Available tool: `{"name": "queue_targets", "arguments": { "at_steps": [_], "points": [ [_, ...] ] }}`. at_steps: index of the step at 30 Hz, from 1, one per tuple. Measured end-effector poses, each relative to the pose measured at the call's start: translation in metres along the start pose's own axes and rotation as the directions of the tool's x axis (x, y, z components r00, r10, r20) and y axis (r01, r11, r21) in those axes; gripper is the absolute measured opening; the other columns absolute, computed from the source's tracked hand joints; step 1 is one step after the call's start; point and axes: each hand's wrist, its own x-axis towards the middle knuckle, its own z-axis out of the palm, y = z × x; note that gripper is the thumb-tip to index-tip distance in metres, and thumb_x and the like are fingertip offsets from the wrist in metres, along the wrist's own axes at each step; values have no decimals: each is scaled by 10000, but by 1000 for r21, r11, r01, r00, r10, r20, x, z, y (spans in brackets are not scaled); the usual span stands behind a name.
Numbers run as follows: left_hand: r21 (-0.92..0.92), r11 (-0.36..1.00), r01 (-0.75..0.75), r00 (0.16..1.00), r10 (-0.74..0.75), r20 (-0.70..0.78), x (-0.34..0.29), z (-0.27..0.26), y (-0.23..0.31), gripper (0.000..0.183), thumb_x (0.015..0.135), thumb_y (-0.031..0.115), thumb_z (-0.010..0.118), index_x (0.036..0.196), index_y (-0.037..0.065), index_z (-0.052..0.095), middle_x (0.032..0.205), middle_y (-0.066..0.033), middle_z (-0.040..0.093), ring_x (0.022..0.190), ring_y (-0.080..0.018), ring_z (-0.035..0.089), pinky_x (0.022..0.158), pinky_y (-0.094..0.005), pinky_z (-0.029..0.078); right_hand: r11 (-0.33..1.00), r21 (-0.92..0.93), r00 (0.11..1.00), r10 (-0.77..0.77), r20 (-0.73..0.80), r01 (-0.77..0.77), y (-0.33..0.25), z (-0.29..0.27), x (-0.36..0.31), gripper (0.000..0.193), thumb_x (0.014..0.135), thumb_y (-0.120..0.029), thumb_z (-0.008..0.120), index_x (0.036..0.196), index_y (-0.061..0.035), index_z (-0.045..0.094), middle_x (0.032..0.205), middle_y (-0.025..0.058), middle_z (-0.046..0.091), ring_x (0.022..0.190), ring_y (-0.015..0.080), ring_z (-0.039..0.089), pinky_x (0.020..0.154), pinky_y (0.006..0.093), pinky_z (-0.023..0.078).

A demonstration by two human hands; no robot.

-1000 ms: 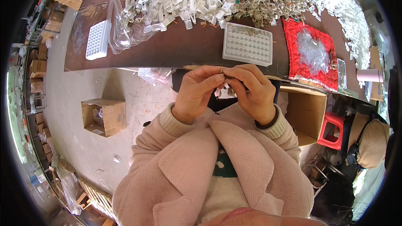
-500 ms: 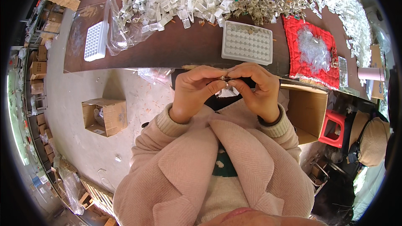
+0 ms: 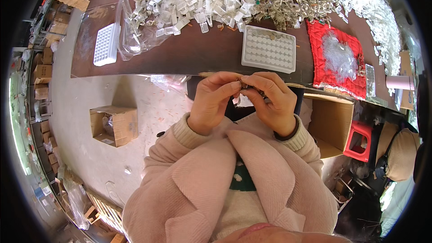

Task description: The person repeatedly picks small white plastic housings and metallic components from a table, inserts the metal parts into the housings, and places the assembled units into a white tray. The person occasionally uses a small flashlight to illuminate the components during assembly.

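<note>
My left hand (image 3: 211, 103) and right hand (image 3: 275, 103) pinch a small dark metallic piece (image 3: 244, 85) on the near side of the brown table (image 3: 193, 54); one slack pinch could drop it.

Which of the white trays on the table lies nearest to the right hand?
The wide tray with round wells, just beyond the right hand; the white tray stack lies far left.
</note>
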Motion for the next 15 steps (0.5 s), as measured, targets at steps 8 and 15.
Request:
{"name": "queue_targets", "arguments": {
  "at_steps": [8, 15],
  "points": [
    [281, 948, -151, 986, 124, 111, -1, 0, 4, 218, 878, -98, 649, 1070, -11, 702, 1063, -119, 701, 894, -168, 652, 809, -306, 542, 950, 274, 987, 126, 102, -150, 3, -13, 1, 259, 808, 79, 741, 1048, -12, 713, 974, 93, 703, 814, 143, 686, 696, 265, 567],
    [98, 993, -66, 996, 60, 62, 1, -1, 1, 175, 915, -33, 651, 1081, -13, 702, 1037, -115, 707, 868, -162, 641, 784, -300, 533, 1000, 28, 1000, 15, -13, -15, 7, -6, -4, 307, 771, 71, 753, 1060, -22, 703, 981, 111, 690, 805, 199, 678, 685, 285, 563]
  ]
}}
